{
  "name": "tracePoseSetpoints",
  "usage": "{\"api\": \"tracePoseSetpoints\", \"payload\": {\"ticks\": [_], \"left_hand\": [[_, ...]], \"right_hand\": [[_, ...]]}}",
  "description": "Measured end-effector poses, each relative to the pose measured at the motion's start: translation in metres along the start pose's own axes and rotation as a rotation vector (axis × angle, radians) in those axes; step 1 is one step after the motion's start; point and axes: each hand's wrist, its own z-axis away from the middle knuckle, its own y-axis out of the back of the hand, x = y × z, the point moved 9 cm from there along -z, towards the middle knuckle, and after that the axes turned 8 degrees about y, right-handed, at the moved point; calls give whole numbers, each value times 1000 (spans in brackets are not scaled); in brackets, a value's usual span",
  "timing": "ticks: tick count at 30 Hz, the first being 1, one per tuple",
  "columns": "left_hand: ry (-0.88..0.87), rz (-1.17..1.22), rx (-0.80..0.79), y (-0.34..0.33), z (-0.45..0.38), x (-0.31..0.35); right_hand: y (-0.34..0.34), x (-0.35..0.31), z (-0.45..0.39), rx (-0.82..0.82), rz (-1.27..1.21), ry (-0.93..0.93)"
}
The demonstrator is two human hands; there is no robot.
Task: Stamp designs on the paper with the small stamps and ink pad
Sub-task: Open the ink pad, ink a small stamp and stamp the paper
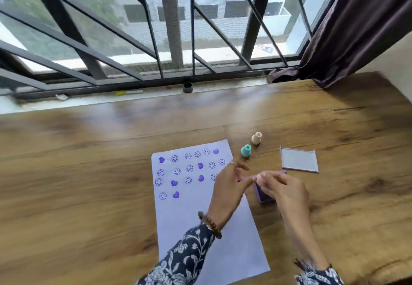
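While the right hand (pixel 283 190) pinched a stamp on the pad (pixel 264 194) at centre right, the left (pixel 229 186), fingers loose, hovered; over-inking could smudge the paper (pixel 200 229).

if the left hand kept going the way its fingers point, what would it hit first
The left hand points up and right across the paper's edge. First in that line looks to be the teal stamp, with the cream stamp beyond it. Depth is unclear, and motion blur makes the direction uncertain.
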Motion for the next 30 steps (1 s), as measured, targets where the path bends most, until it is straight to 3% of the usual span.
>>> {"api": "tracePoseSetpoints", "payload": {"ticks": [4, 9, 15, 22, 26, 30], "left_hand": [[-30, -161, 284, 83, 28, -37], [71, -127, 341, 134, 30, -80], [108, -50, 289, 135, 20, -102], [420, 307, 32, 111, 8, -118], [433, 331, -85, 92, 8, -114], [491, 457, -59, 88, 4, -114]], "right_hand": [[-63, -11, 33, -163, -85, -5], [-131, -7, 60, -302, -30, 9], [-146, -8, 56, -294, 206, 101], [-147, -3, 49, -336, 211, 99], [-150, 17, 46, -369, 112, -88], [-153, 29, 45, -407, -6, -240]]}}
